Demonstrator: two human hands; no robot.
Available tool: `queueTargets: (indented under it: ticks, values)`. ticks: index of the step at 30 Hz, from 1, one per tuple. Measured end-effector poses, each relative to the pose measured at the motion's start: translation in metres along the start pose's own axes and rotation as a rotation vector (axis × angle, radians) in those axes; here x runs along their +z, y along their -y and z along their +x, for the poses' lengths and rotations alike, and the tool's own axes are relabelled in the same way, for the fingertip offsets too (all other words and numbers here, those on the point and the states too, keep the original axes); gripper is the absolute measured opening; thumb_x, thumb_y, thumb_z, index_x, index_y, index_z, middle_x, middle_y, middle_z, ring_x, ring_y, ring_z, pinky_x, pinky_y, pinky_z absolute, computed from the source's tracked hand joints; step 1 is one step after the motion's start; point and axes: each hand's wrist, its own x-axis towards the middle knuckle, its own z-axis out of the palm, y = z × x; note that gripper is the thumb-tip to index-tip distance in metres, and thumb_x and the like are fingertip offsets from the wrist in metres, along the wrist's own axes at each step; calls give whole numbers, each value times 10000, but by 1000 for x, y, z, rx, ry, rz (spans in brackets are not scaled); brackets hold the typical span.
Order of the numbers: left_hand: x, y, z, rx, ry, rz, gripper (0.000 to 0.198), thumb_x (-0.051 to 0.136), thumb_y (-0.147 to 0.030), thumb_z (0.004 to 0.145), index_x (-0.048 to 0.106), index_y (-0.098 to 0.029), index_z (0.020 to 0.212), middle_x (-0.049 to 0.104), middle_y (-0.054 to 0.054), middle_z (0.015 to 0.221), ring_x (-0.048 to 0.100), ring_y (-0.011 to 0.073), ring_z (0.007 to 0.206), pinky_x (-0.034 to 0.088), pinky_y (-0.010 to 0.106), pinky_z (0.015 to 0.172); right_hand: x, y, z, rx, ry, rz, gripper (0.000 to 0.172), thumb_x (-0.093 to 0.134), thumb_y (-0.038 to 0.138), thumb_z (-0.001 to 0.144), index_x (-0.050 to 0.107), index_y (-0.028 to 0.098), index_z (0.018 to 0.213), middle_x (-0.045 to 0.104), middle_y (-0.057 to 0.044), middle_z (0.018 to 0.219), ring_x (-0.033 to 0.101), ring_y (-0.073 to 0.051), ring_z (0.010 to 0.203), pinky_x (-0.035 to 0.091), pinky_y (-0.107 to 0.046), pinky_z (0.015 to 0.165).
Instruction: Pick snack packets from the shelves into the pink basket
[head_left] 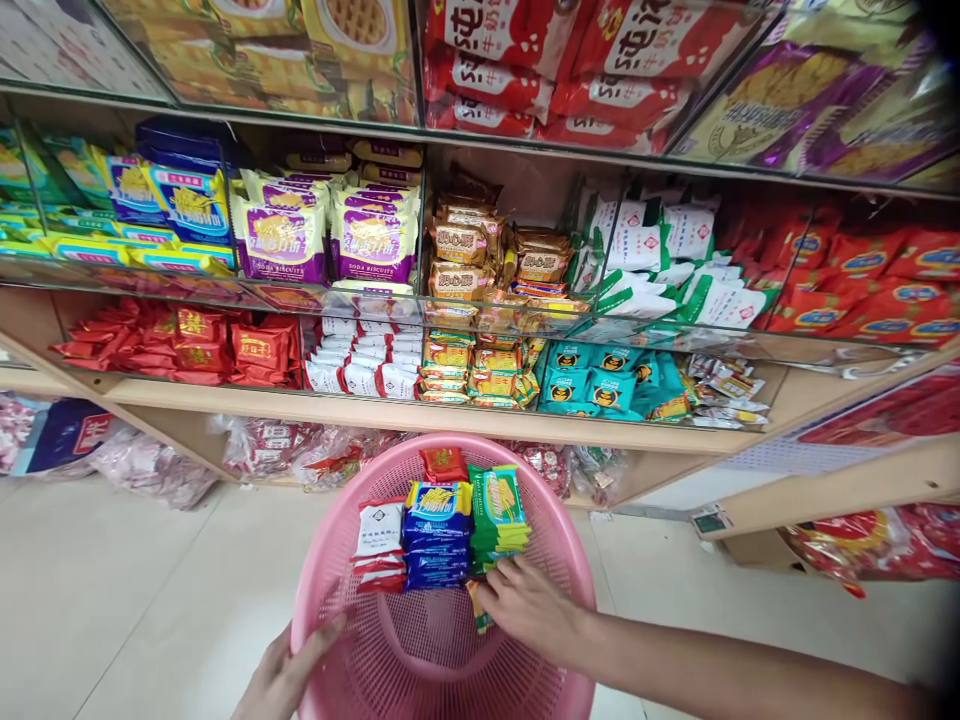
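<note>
A pink plastic basket [324,560] stands in front of the shelves. My left hand [289,672] grips its left rim, with the thumb on the inside. Inside the basket, my right hand [534,612] has its fingers closed on a small yellow-green snack packet [481,610], mostly covered by the hand. Just beyond those fingers is a stack of green soda biscuit packs [498,505]. Blue biscuit packs [437,540] lie left of the green ones, and white-and-red packets [379,540] are further left. A red packet [444,464] rests against the far wall of the basket.
Shelves ahead hold purple biscuit packs [281,235], brown packets [459,255], red packets [262,345], yellow packets [495,370] and teal packets [611,388]. A wooden shelf edge [360,405] runs behind the basket. Bagged goods [154,460] lie beneath. Tiled floor [187,600] surrounds the basket.
</note>
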Motion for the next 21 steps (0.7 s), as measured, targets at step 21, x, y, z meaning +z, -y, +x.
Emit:
queueTargets:
  ticks: [21]
  values:
    - [7,-13,-17,17,-68,121,674,547,-620,747,571,-170,1247,657,96,1212,553,306,1195,336,465,1093,-14,8,13,58,163,111,294,665,175,746,575,109,1018,654,-98,942,618,-248,883,493,-367,685]
